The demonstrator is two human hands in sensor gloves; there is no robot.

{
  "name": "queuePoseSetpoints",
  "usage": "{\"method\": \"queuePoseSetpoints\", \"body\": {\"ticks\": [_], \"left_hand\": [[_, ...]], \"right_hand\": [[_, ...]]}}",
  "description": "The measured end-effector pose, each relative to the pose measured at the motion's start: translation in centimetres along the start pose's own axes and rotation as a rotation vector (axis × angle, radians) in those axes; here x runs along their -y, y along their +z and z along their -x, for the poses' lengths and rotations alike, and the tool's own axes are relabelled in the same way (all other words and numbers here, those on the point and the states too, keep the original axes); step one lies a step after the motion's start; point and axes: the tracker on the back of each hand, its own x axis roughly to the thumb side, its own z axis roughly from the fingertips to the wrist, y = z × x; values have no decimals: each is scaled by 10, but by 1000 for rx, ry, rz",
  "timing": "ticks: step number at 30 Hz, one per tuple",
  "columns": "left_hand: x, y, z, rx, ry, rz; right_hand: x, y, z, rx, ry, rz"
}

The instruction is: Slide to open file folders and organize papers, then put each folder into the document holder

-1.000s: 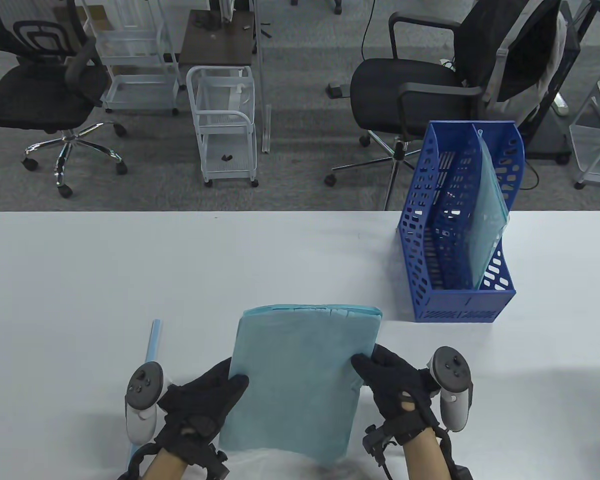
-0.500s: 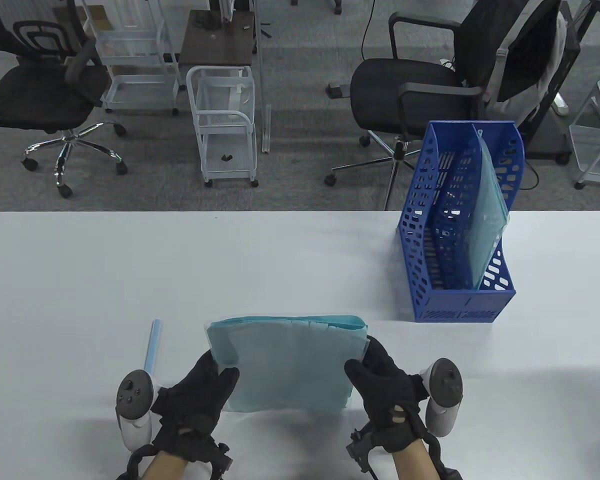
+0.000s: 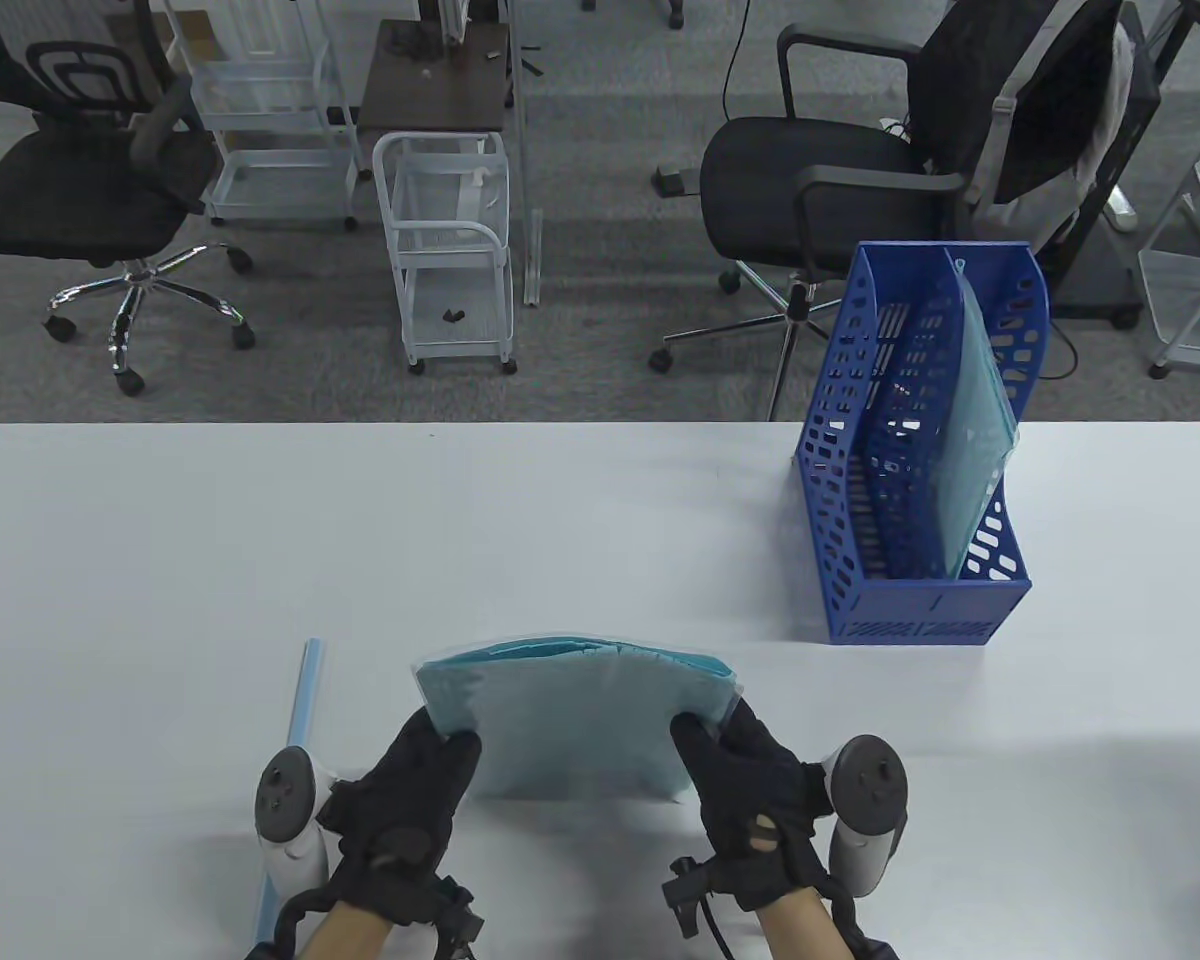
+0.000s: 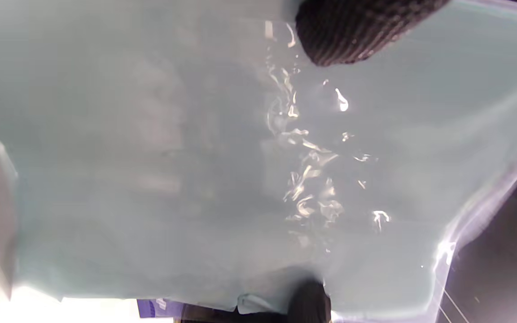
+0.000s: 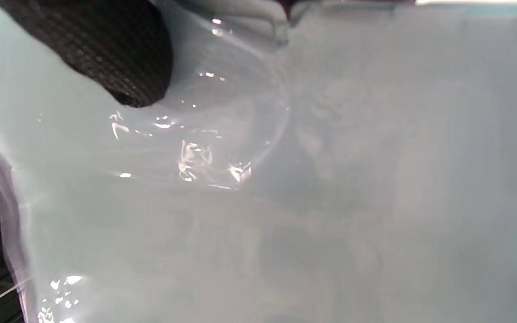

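On the white worktop (image 3: 160,540), we stand a translucent teal folder (image 3: 575,715) on its lower edge, papers inside, near the front edge and well left of the blue document holder (image 3: 915,440). At far left a pale blue slide bar (image 3: 302,700) lies flat just beside our left hand (image 3: 400,810), whose grip is clamped on the folder's left edge, thumb on the near face. In the left wrist view a gloved fingertip (image 4: 352,31) presses the glossy plastic, which ripples under it. Our right hand (image 3: 750,790) pinches the right edge the same way; the right wrist view shows a fingertip (image 5: 106,54) denting the sleeve.

We judge the main risk to be the open top: with the slide bar off, a tilt or a loose squeeze could let sheets fan out or slip past the bowed upper edge. The film looks slick, so a light pinch may slide. Reaching left for the bar means freeing one hand, and the folder could then flop over.

There is wide bare worktop behind the folder and to its left. To the right, the path to the holder is unobstructed; another teal folder (image 3: 975,440) leans in its right slot, and the left slot looks free, though its perforated walls could catch a corner. The holder sits near the worktop's far edge, so a hard push might shift it.
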Motion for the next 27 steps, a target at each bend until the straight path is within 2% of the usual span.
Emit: {"method": "queuePoseSetpoints", "body": {"ticks": [3, 5, 9, 14, 17, 22, 27], "left_hand": [[2, 0, -5, 49, 32, 24], [-2, 1, -6, 35, 32, -2], [-5, 0, 4, -54, -55, -49], [1, -2, 5, -14, -48, -71], [1, -3, 9, -31, -20, -79], [-5, -2, 2, -60, -53, -83], [-11, -1, -5, -111, -119, -75]], "right_hand": [[-3, 1, -7, 80, 5, -49], [-2, -1, -5, 66, -12, -62], [-2, -2, 10, -25, -26, 8], [-8, 0, 7, 8, 68, 31], [-8, 0, 7, 9, 41, 15], [0, -4, 6, -12, -5, 4], [13, -7, 4, -68, 38, 73]]}}
